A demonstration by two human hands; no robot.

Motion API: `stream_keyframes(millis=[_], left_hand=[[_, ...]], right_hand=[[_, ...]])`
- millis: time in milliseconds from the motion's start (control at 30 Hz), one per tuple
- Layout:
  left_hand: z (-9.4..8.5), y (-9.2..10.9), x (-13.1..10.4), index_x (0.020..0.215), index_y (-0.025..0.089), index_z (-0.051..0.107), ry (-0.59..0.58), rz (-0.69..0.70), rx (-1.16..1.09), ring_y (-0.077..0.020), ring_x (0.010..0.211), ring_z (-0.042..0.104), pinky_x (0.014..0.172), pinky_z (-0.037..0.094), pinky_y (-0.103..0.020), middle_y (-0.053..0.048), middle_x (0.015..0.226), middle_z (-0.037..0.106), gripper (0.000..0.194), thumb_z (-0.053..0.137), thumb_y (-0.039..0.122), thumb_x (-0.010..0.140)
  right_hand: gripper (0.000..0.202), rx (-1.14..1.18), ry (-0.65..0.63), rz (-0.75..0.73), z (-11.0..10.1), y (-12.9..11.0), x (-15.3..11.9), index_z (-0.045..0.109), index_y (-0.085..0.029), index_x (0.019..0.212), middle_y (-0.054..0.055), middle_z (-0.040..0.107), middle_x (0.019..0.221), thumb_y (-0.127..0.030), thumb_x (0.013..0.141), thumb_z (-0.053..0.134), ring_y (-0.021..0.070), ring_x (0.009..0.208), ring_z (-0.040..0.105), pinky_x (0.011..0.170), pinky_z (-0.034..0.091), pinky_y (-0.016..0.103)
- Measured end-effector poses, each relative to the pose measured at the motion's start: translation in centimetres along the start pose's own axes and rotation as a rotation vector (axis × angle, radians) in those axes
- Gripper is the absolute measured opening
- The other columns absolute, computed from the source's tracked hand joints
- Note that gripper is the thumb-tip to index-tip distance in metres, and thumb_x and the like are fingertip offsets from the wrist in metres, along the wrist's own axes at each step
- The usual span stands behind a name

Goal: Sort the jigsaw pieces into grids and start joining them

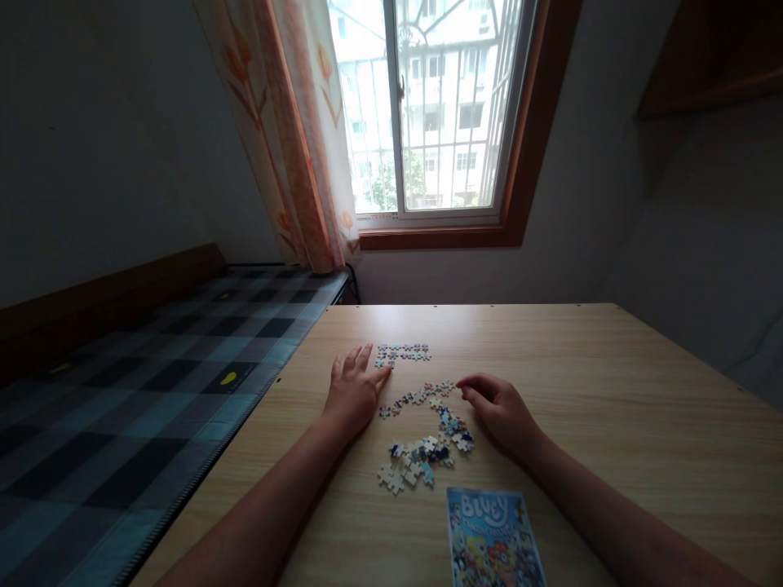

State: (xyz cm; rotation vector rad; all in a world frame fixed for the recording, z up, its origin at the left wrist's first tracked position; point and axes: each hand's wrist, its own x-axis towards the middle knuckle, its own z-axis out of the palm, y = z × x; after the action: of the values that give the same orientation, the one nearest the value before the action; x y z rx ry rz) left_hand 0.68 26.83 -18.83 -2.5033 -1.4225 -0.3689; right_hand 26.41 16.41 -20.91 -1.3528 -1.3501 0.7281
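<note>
Rows of small puzzle pieces [404, 353] lie near the middle of the wooden table. My left hand [355, 387] rests just left of them, fingers spread, the thumb tip at the lowest row. An arc of loose pieces [419, 397] runs below the rows. My right hand [493, 399] is at the right end of this arc, its fingers curled together beside the pieces; whether something small is between them is hidden. Nearer to me lies a heap of pieces [409, 469], some with pale backs up. A blue card marked "BLUEY" [495, 538] lies at the near edge.
The wooden table [612, 367] reaches toward the wall. A bed with a checked cover [152, 391] stands along its left side. Behind are a patterned curtain [294, 147] and a barred window [446, 122]. A brown shelf [715, 73] is at the upper right.
</note>
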Motion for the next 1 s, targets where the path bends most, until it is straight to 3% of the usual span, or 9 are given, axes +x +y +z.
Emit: stream_keyframes(millis=[767, 900, 1000], left_hand=[[0.27, -0.06, 0.1, 0.123, 0.039, 0.068, -0.006, -0.026, -0.018, -0.0329, 0.141, 0.035, 0.112, 0.027, -0.057, -0.007, 0.154, 0.04, 0.038, 0.05, 0.024, 0.094], [0.19, -0.08, 0.01, 0.124, 0.036, 0.068, 0.052, -0.004, -0.022, -0.0337, 0.139, 0.038, 0.111, 0.03, -0.057, -0.01, 0.152, 0.043, 0.041, 0.051, 0.018, 0.091], [-0.39, -0.02, -0.19, 0.125, 0.03, 0.067, 0.17, 0.056, -0.056, -0.0318, 0.134, 0.043, 0.108, 0.036, -0.053, -0.012, 0.148, 0.047, 0.045, 0.051, 0.011, 0.088]], right_hand=[[0.026, -0.001, 0.006, 0.007, 0.05, 0.16, 0.13, 0.072, -0.017, 0.093, 0.007, 0.071, 0.09, -0.036, 0.081, 0.059, 0.0199, 0.084, 0.065, 0.079, 0.05, 0.032], [0.026, 0.002, 0.009, 0.002, -0.05, 0.24, 0.13, 0.072, -0.017, 0.092, 0.007, 0.071, 0.089, -0.036, 0.082, 0.059, 0.0199, 0.084, 0.065, 0.079, 0.05, 0.032], [0.026, -0.008, 0.005, -0.004, -0.15, 0.26, 0.13, 0.072, -0.017, 0.093, 0.006, 0.071, 0.09, -0.036, 0.082, 0.058, 0.0197, 0.085, 0.065, 0.08, 0.049, 0.032]])
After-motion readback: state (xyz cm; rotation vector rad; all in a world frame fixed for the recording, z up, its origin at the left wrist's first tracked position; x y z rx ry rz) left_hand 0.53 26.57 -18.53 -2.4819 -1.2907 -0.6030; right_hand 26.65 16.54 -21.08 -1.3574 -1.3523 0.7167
